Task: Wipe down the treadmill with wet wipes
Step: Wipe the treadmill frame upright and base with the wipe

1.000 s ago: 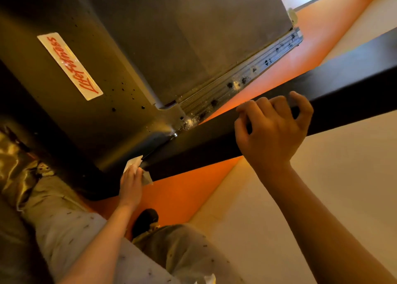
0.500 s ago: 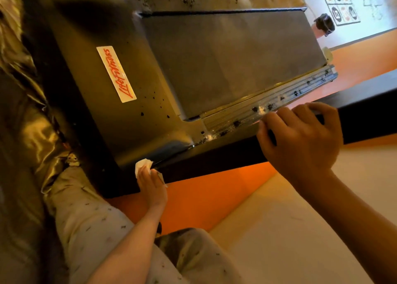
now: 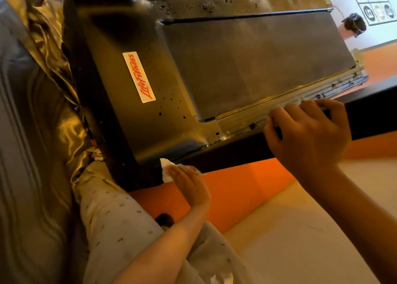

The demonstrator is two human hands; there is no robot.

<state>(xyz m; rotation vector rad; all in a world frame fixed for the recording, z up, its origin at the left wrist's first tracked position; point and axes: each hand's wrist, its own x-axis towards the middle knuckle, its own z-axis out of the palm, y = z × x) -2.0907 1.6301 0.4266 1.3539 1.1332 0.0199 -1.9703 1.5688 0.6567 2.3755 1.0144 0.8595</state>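
Observation:
The treadmill (image 3: 139,120) lies ahead with a dark speckled motor cover bearing a red-lettered sticker, a grey belt (image 3: 247,64) and a dirty ribbed side rail (image 3: 242,117). A black bar (image 3: 232,152) runs diagonally along its near side. My left hand (image 3: 191,187) presses a white wet wipe (image 3: 165,172) with flat fingers against the lower end of that bar, by the cover's corner. Higher up the bar, my right hand (image 3: 307,137) holds it with the fingers curled over its top edge.
An orange floor mat (image 3: 232,189) and pale flooring (image 3: 311,230) lie under the bar. Shiny gold fabric (image 3: 53,85) hangs at the left. My legs in pale patterned trousers (image 3: 120,225) are close below. Another crumpled wipe (image 3: 223,279) shows at the bottom edge.
The view has swung up and left, showing more of the treadmill. My left hand has shifted the wipe slightly at the bar's lower end. My right hand keeps its hold on the bar.

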